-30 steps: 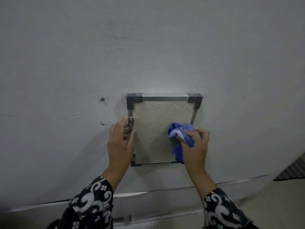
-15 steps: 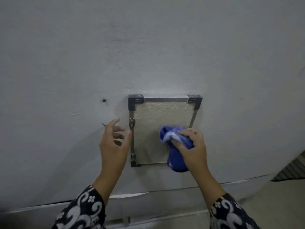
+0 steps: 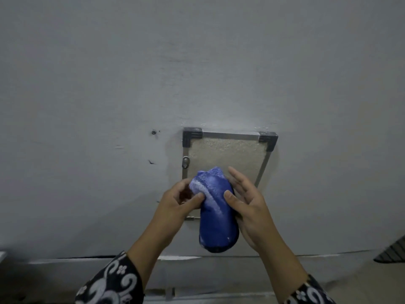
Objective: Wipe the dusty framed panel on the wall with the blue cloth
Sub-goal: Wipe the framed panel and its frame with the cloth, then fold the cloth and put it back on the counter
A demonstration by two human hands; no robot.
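Left hand (image 3: 175,201) pinches the blue cloth (image 3: 215,212), right hand (image 3: 245,202) cradles it with fingers straight; cloth should be refolded clean-face-out before pressing on the framed panel (image 3: 228,156).

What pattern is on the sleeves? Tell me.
White swirls and small flowers on black fabric sleeves, best seen in the head view.

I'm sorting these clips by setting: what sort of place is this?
Probably a plain indoor utility corner: a bare grey plastered wall, a small metal-framed textured access panel with a latch, and pale floor tiles.
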